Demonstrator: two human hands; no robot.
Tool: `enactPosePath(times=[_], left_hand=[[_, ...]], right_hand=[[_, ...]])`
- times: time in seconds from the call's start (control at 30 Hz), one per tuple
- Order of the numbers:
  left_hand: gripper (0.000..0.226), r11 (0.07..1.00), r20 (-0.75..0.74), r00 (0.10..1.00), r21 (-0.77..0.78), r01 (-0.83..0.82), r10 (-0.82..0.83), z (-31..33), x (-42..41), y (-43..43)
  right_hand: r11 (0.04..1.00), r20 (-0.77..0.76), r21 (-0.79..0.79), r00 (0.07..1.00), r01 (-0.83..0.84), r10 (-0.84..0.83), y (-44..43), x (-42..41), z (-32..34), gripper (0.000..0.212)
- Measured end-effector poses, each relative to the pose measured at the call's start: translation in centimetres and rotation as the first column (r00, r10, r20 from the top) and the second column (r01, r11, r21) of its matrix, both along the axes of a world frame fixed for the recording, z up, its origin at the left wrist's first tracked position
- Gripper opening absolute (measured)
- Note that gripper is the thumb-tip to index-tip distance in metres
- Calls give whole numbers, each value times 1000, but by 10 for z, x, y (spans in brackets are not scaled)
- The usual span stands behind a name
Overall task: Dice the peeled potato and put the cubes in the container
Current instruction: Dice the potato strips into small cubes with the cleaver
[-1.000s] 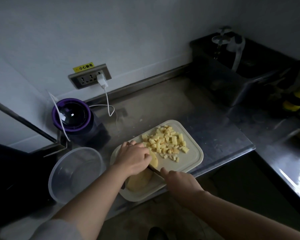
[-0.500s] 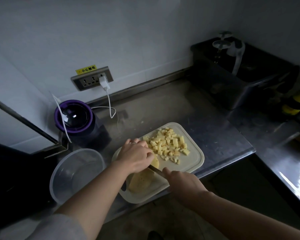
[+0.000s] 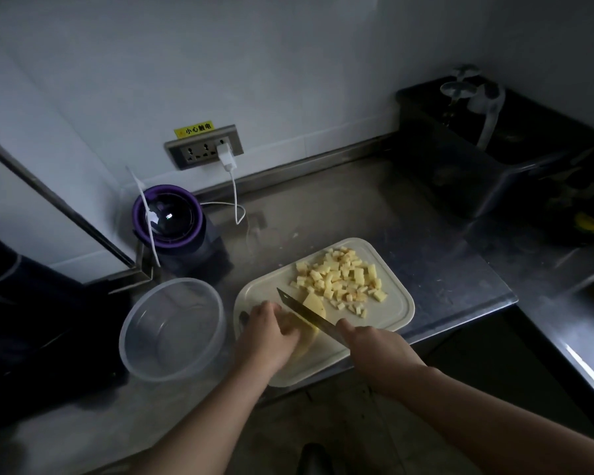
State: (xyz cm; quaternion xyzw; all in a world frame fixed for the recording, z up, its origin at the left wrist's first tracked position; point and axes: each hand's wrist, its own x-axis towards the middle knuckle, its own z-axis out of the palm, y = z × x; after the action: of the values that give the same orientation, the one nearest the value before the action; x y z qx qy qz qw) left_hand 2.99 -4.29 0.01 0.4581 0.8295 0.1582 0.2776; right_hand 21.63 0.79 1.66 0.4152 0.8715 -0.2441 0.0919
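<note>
A pale cutting board point(image 3: 393, 311) lies at the counter's front edge. Several yellow potato cubes point(image 3: 340, 277) are heaped on its far half. The uncut peeled potato piece point(image 3: 314, 303) lies near the board's middle, with flat slices point(image 3: 306, 341) beside it. My left hand point(image 3: 270, 332) holds the slices on the near left of the board, fingers curled over them. My right hand point(image 3: 374, 347) grips the handle of a knife point(image 3: 304, 311), whose blade crosses the potato and points away to the left. A clear plastic container point(image 3: 174, 329) stands left of the board with nothing visible inside.
A purple-rimmed appliance point(image 3: 168, 217) stands behind the container, with a white cable point(image 3: 235, 197) running to a wall socket point(image 3: 204, 147). A dark bin point(image 3: 494, 149) sits at the back right. The steel counter point(image 3: 443, 269) ends just past the board's near edge.
My left hand has slid back toward me off the potato, uncovering the blade. The knife now shows fully, lying across the potato piece.
</note>
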Motion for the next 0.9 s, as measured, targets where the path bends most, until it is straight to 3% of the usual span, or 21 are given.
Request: enactPosePath(times=[0.1, 0.33, 0.53, 0.67, 0.9], left_hand=[[52, 991, -97, 995, -136, 6, -20, -11, 6, 0], [46, 984, -176, 982, -174, 37, -68, -19, 7, 4], [47, 980, -196, 977, -193, 51, -89, -14, 8, 5], [46, 988, -127, 989, -145, 59, -77, -17, 5, 2], [46, 990, -103, 990, -115, 82, -94, -16, 2, 1]], right_hand=[[999, 11, -32, 1000, -23, 23, -3, 3, -4, 46], [997, 86, -39, 994, -69, 72, -6, -1, -6, 46], [998, 71, -1, 996, -60, 60, -4, -32, -13, 51], [985, 23, -131, 993, 114, -112, 8, -23, -12, 39], [992, -30, -92, 996, 84, -87, 19, -13, -7, 30]])
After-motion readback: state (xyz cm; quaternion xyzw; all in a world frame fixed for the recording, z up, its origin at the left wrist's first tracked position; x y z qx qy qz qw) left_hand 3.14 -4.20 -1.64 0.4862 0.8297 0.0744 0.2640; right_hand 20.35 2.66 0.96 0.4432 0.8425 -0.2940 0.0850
